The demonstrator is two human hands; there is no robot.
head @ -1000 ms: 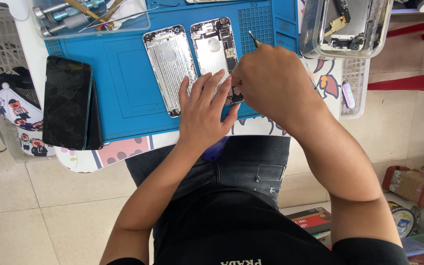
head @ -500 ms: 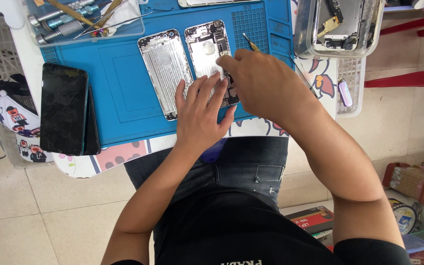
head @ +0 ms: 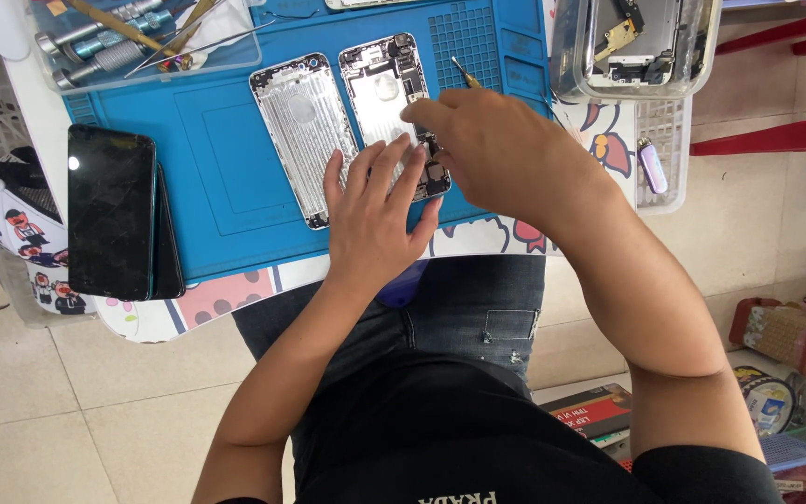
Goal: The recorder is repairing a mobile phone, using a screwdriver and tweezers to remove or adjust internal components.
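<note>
— Phone shell (head: 386,93), the opened one with parts still inside, lies on the blue mat (head: 226,159), right of a second, emptied shell (head: 302,135). Both hands are on it.

— How are they placed?

— The left hand (head: 372,219) lies flat over the near end, fingers (head: 394,173) spread and released, pressing down; I judge that keeps the shell from sliding. The right hand (head: 487,149) is clenched around a thin tool (head: 464,72) whose yellowish end sticks out on the far side. Its working tip is hidden under the hand, so I cannot tell what it touches.

— And around the mat?

— On the left, partly off the mat, two dark phones (head: 114,213) are stacked, the top one with cracked glass. At the far left a clear tray (head: 146,47) holds screwdrivers and tweezers, within easy reach. At the far right a clear box (head: 641,47) holds another stripped phone body. A white basket (head: 660,154) with a small purple thing sits near it. The desk (head: 235,294) has a cartoon-print cover.
</note>
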